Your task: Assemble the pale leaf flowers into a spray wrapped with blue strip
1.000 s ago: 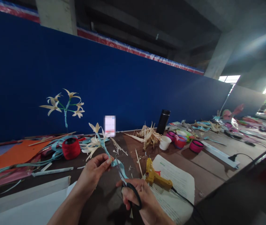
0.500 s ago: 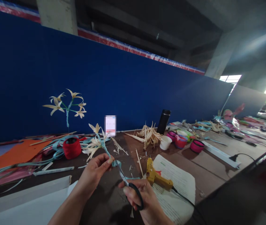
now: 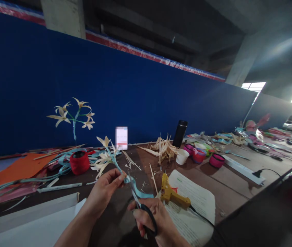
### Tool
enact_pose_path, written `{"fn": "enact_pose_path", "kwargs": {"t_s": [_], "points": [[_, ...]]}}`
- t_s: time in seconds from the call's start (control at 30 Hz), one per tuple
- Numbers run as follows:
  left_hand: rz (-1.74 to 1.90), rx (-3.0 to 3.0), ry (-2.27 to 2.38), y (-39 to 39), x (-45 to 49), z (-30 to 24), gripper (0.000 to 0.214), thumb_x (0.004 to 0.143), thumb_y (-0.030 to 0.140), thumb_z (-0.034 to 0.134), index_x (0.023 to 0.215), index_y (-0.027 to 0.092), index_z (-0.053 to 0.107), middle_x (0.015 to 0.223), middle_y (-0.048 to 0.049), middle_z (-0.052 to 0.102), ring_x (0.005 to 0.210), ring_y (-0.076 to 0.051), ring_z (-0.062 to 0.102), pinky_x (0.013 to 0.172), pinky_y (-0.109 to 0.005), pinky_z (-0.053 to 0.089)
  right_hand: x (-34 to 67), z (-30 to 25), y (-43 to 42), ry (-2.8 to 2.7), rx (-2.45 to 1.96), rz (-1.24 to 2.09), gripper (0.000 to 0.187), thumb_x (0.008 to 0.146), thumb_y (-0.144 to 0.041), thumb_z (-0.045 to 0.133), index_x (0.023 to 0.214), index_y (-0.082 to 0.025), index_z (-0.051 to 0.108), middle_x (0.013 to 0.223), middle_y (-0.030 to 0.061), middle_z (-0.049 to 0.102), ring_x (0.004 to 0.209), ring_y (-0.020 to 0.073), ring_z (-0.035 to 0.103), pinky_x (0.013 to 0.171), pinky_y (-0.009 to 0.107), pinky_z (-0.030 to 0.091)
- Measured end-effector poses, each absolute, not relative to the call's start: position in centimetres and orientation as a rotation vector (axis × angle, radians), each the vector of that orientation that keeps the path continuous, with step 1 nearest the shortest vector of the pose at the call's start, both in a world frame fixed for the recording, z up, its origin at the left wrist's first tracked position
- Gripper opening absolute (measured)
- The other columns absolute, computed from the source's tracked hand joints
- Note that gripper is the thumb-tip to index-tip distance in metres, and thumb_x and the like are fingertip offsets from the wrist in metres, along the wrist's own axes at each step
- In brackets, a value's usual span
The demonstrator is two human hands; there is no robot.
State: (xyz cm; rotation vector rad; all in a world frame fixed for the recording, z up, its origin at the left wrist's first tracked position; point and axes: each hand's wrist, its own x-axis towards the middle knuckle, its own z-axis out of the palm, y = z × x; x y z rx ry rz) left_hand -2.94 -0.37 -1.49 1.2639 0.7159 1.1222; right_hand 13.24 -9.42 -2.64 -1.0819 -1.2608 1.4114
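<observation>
My left hand [image 3: 105,193] pinches the blue-wrapped stem of a small spray of pale husk flowers [image 3: 104,158], held up over the brown table [image 3: 212,185]. A loose tail of light blue ribbon [image 3: 138,190] hangs from the stem toward the right. My right hand [image 3: 153,219] grips black-handled scissors [image 3: 141,210], fingers through the loops, and the blades point up at the ribbon just below my left thumb.
A yellow glue gun [image 3: 171,193] lies on a printed sheet [image 3: 196,202] to the right. A red thread spool [image 3: 79,162], blue ribbon loops, orange paper, husk scraps [image 3: 163,148], a black flask [image 3: 179,133], a white cup and pink tubs sit behind. A finished flower spray [image 3: 73,116] stands against the blue wall.
The scissor blades have shifted slightly along the blue ribbon tail, and the tail now lies flatter to the right. My left hand holds its place.
</observation>
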Motion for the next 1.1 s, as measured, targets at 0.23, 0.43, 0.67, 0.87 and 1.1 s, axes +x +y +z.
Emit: {"fn": "enact_pose_path", "kwargs": {"t_s": [0.23,0.43,0.67,0.87,1.1], "points": [[1.11,1.269,0.712,-0.6,-3.0,-1.4,0.017,0.076,0.033,0.062,0.081,0.017,0.063,0.073,0.0014,0.055,0.067,-0.01,0.046,0.066,-0.022,0.037,13.5,-2.0,-9.7,-1.279,-1.147,1.355,0.037,0.068,-0.046,0.063,0.078,-0.01,0.069,0.04,-0.0052,0.043,0.035,0.0046,0.033,0.036,0.018,0.025],[1.122,1.272,0.726,-0.5,-3.0,-1.3,0.018,0.074,0.034,0.063,0.081,0.017,0.063,0.072,0.0008,0.055,0.066,-0.01,0.046,0.064,-0.022,0.037,13.7,-1.8,-9.9,-1.333,-1.165,1.213,0.03,0.072,-0.039,0.06,0.065,-0.012,0.068,0.041,-0.0057,0.034,0.04,0.005,0.026,0.04,0.022,0.018],[1.126,1.247,0.714,-0.7,-2.9,-1.4,0.018,0.072,0.034,0.064,0.08,0.017,0.064,0.072,0.0008,0.056,0.067,-0.011,0.047,0.066,-0.023,0.038,13.1,-2.7,-9.7,-1.283,-1.191,1.227,0.032,0.069,-0.043,0.062,0.069,-0.012,0.068,0.041,-0.0055,0.038,0.037,0.0054,0.031,0.038,0.02,0.023],[1.129,1.266,0.664,-0.6,-2.7,-1.4,0.017,0.074,0.033,0.063,0.08,0.017,0.064,0.073,-0.0002,0.057,0.068,-0.011,0.048,0.068,-0.024,0.039,13.2,-1.9,-9.6,-1.287,-1.112,1.406,0.036,0.071,-0.043,0.062,0.085,-0.01,0.067,0.046,-0.0033,0.05,0.038,0.0056,0.041,0.04,0.017,0.03],[1.097,1.276,0.68,-0.7,-2.8,-1.4,0.016,0.075,0.032,0.062,0.08,0.017,0.063,0.074,-0.0003,0.057,0.07,-0.012,0.05,0.07,-0.025,0.039,13.1,-1.5,-9.7,-1.295,-1.129,1.401,0.035,0.069,-0.046,0.062,0.073,-0.012,0.066,0.045,-0.005,0.045,0.038,0.0046,0.038,0.039,0.017,0.031]]}}
